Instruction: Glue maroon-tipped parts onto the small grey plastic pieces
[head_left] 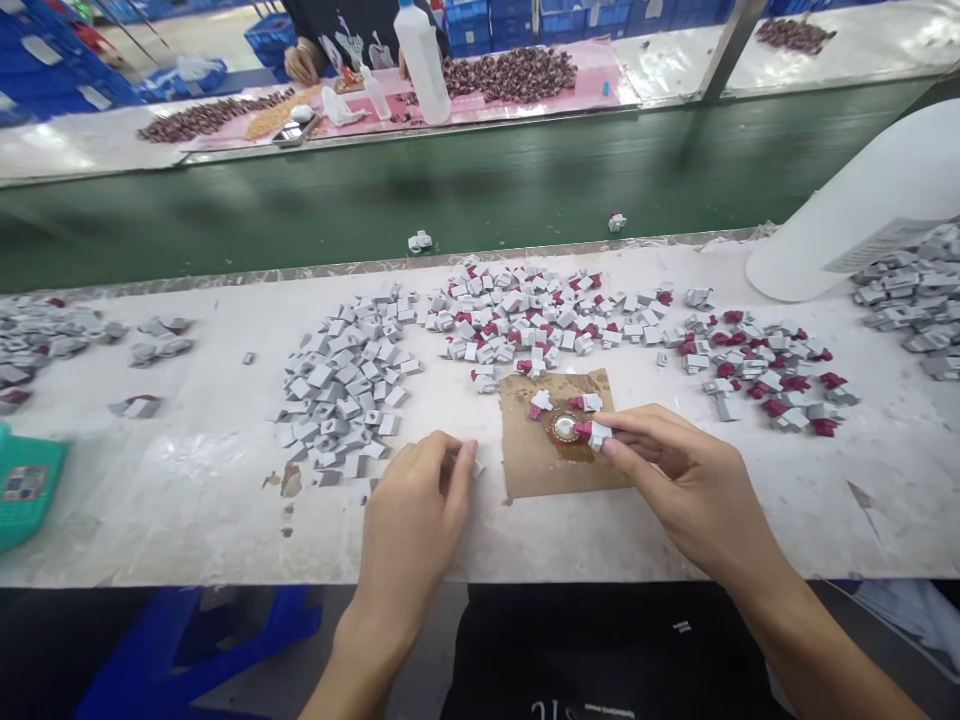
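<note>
"Where is the small grey-and-maroon piece (592, 433)?"

"Just in front of the right hand (679, 475), its grip closed on the grey end between thumb and fingers. The maroon end points left, at the small round dish (562, 429); I can't tell if they touch."

"What does the dish sit on?"

"A square of brown cardboard (532, 475), with a damp patch at the dish's near side. Two more grey-and-maroon pieces, one left (540, 403) and one right (587, 402), lie on the far part of the cardboard."

"And the left hand (416, 500)?"

"Left of the cardboard, low over the bench (225, 500), fingers curled. A bit of something pale shows by the thumb tip, but I can't tell whether that grip holds it."

"What lies around them?"

"A heap of plain grey pieces (345, 375) on the left, a mixed grey-and-maroon heap (517, 310) beyond the cardboard, and another mixed heap (772, 370) on the right. A large white bottle (862, 210) leans in at the far right."

"Farther off?"

"A green strip (300, 210) carrying two small pieces, one left (420, 241) and one right (616, 222). Past it, a person's hand (302, 62) rests at another bench (660, 65)."
</note>
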